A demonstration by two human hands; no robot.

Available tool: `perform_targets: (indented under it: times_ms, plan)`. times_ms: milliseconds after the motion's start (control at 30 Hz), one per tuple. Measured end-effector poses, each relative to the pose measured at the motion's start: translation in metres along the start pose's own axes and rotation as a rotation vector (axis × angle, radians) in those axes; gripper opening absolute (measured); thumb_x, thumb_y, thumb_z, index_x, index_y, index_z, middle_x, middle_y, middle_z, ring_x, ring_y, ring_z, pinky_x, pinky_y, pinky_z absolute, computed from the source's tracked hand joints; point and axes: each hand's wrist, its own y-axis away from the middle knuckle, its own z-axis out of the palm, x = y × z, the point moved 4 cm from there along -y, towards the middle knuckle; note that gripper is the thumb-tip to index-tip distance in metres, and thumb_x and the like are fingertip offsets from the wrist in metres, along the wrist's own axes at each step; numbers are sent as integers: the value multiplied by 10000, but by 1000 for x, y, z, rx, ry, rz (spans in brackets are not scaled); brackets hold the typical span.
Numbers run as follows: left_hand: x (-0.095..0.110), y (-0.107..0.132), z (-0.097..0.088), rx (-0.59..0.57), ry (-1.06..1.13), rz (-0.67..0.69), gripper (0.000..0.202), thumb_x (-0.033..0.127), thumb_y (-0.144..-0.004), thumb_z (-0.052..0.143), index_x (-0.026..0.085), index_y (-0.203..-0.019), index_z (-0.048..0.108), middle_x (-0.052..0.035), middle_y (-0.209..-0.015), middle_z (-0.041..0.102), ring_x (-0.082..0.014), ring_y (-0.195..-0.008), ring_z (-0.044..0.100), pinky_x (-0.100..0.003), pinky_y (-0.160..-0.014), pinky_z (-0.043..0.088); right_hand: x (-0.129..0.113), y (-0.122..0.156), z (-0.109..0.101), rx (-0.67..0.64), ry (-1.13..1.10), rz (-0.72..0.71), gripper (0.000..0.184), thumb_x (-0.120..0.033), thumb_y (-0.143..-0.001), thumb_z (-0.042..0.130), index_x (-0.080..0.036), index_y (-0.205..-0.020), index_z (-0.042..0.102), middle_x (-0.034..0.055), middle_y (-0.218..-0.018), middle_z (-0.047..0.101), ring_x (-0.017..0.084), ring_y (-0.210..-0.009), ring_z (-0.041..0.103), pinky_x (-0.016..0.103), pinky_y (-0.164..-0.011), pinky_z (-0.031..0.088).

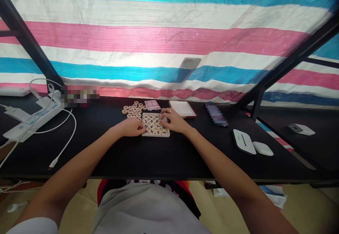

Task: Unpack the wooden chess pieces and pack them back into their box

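A shallow white box (156, 135) sits on the dark table, filled with rows of round xiangqi pieces (152, 126) bearing black characters. My left hand (131, 127) is closed at the box's left side, its curled fingers and thumb on the edge. Over the upper right corner of the box, my right hand (174, 120) reaches with bent, parted fingers touching the pieces there; whether one is between them is hidden. Loose xiangqi pieces with red characters (134, 109) lie in a cluster just behind my left hand.
Behind the box are a pink-and-white printed paper (152, 105) and an open box lid (182, 109). A blurred dark object (216, 114), a white flat device (244, 141) and a white mouse-like object (263, 148) lie right. A power strip (31, 119) with white cables occupies the left.
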Motion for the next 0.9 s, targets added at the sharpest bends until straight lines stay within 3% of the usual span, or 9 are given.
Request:
perform_targets:
  times_ms: [133,667,767,900]
  plan:
    - [0,0,0,16,4,8,383,335,-839,429,163,-512,529,-17,-530,526,-116,-494,420,-275,-520,251,-4,0,0,-66,33,-10,129,-294,-848,541,-196,-880,617,59,-862,576,208,-893,535,338,-821,444]
    - [1,1,-1,3,-1,3,395,346,-843,410,165,-510,521,-26,-537,535,-120,-505,427,-273,-533,254,-14,0,1,-123,5,-76,154,-164,-780,501,-191,-872,621,63,-860,574,212,-868,525,335,-816,439]
    - [2,1,-2,-5,13,-1,392,352,-844,405,165,-513,503,-23,-540,530,-116,-501,418,-269,-530,249,-10,0,0,-60,-21,-46,166,-204,-814,492,-193,-940,599,59,-862,585,209,-875,535,335,-815,443]
    - [1,2,-2,3,12,2,393,355,-844,410,166,-506,480,-21,-537,519,-116,-503,408,-270,-531,242,2,-1,-7,139,-44,77,181,-277,-876,451,-188,-995,555,56,-876,596,192,-846,549,315,-788,439]
